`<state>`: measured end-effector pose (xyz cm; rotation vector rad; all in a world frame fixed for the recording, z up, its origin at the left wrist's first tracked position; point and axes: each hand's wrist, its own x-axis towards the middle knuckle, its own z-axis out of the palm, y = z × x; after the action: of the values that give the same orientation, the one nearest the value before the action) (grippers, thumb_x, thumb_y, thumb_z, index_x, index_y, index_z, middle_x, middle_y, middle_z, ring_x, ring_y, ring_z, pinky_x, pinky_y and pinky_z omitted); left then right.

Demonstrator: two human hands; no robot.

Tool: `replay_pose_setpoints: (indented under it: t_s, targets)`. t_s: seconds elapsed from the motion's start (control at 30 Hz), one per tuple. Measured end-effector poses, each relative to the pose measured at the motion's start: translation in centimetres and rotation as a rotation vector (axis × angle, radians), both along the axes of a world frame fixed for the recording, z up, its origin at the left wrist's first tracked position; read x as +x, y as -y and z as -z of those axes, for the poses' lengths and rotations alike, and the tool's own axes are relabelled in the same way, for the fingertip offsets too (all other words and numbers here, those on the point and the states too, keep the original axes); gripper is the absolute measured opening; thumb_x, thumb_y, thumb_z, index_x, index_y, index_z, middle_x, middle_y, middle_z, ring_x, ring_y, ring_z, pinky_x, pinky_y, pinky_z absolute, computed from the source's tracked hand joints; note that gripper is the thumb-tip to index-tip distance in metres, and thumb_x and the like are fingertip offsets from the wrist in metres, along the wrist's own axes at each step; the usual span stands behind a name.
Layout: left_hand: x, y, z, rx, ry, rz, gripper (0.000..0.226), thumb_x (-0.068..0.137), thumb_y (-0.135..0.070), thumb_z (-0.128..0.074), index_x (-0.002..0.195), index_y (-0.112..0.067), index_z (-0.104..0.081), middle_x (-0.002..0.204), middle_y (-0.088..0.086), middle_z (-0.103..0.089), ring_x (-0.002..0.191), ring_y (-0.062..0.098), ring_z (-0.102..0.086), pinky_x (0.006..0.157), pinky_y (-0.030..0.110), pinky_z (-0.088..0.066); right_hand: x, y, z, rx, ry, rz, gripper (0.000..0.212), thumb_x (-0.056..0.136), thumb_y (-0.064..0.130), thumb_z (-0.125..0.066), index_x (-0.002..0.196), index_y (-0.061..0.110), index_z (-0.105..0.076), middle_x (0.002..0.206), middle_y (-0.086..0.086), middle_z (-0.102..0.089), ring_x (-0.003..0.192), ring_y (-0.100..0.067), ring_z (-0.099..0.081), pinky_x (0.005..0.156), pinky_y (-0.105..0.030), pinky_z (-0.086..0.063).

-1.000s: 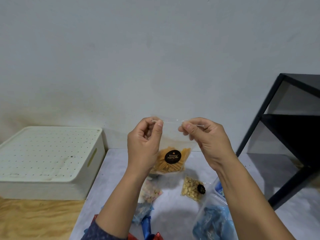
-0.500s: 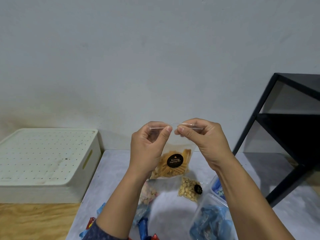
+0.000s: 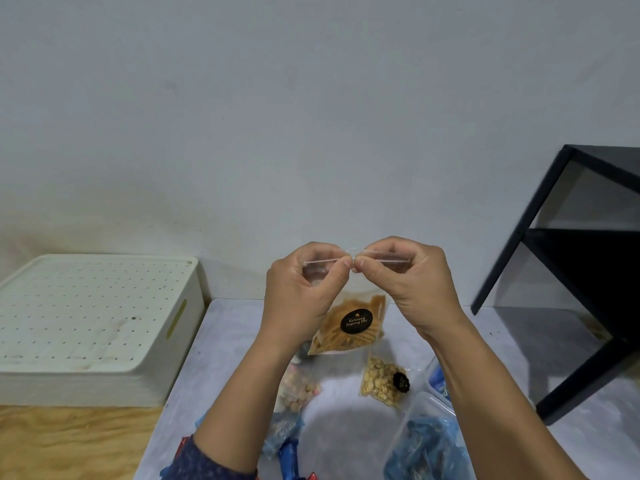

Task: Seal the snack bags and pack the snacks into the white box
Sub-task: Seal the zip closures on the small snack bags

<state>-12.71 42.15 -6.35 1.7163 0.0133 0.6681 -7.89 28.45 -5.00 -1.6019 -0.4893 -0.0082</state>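
Observation:
I hold a clear zip bag of orange snack sticks (image 3: 349, 329) with a round black label up in front of me, above the table. My left hand (image 3: 303, 289) pinches the left half of its zip strip, and my right hand (image 3: 408, 275) pinches the right half. The fingertips of both hands almost meet at the middle of the strip. The white box (image 3: 86, 327) sits at the left with its perforated lid on.
On the grey table (image 3: 235, 341) lie a bag of yellow nuts (image 3: 379, 381), a bag of pale mixed snacks (image 3: 298, 389), a clear bag of blue-wrapped snacks (image 3: 426, 448) and blue wrapped items (image 3: 289, 460). A black shelf frame (image 3: 571, 271) stands at right.
Both hands have slid inward along the zip strip until their fingertips nearly touch. The bag hangs at about the same height as before.

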Motion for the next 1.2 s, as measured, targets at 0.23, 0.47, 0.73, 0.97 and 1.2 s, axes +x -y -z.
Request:
replay_pose_setpoints:
  t_s: [0.23, 0.47, 0.73, 0.97, 1.2]
  targets:
    - [0.2, 0.3, -0.5, -0.277, -0.057, 0.014, 0.019, 0.066, -0.048, -0.066, 0.070, -0.029, -0.066, 0.070, -0.017, -0.067, 0.070, -0.001, -0.062, 0.066, 0.008, -0.047, 0.0, -0.7, 0.7, -0.073, 0.253, 0.081, 0.007, 0.079, 0.016, -0.073, 0.076, 0.021, -0.070, 0.078, 0.007, -0.071, 0.078, -0.010, -0.066, 0.076, -0.034, -0.053]
    - [-0.1, 0.1, -0.6, -0.277, -0.041, 0.106, 0.005, 0.081, -0.023, -0.068, 0.076, -0.023, -0.067, 0.070, -0.016, -0.068, 0.069, -0.004, -0.060, 0.068, 0.011, -0.048, 0.0, -0.8, 0.5, 0.001, 0.200, 0.026, 0.002, 0.078, 0.020, -0.070, 0.079, 0.021, -0.070, 0.077, 0.013, -0.071, 0.080, -0.004, -0.067, 0.076, -0.017, -0.051]
    - [-0.2, -0.4, -0.5, -0.281, -0.050, 0.061, 0.022, 0.086, -0.008, -0.062, 0.074, -0.025, -0.069, 0.069, -0.013, -0.067, 0.070, -0.001, -0.060, 0.068, 0.011, -0.048, -0.6, -1.4, 0.6, 0.085, 0.162, -0.028, 0.022, 0.085, 0.014, -0.064, 0.101, 0.029, -0.061, 0.088, 0.001, -0.069, 0.083, -0.008, -0.066, 0.077, -0.016, -0.051]
    - [-0.3, -1.5, -0.4, -0.382, -0.071, 0.036, 0.030, 0.085, -0.004, -0.056, 0.070, -0.025, -0.071, 0.068, -0.011, -0.065, 0.068, 0.004, -0.058, 0.074, 0.018, -0.049, -1.3, -1.8, 0.4, -0.105, 0.310, -0.025, 0.027, 0.089, -0.002, -0.055, 0.098, 0.019, -0.069, 0.086, 0.004, -0.069, 0.071, -0.009, -0.066, 0.071, -0.013, -0.049]
    - [-1.0, -3.4, 0.0, -0.311, -0.040, 0.081, 0.020, 0.085, -0.007, -0.062, 0.082, -0.025, -0.070, 0.077, -0.009, -0.068, 0.071, 0.000, -0.062, 0.070, 0.010, -0.048, -2.4, -3.2, 0.6, -0.122, 0.278, 0.022, 0.032, 0.090, 0.000, -0.054, 0.103, 0.026, -0.065, 0.088, 0.006, -0.069, 0.074, -0.010, -0.066, 0.071, -0.013, -0.048]
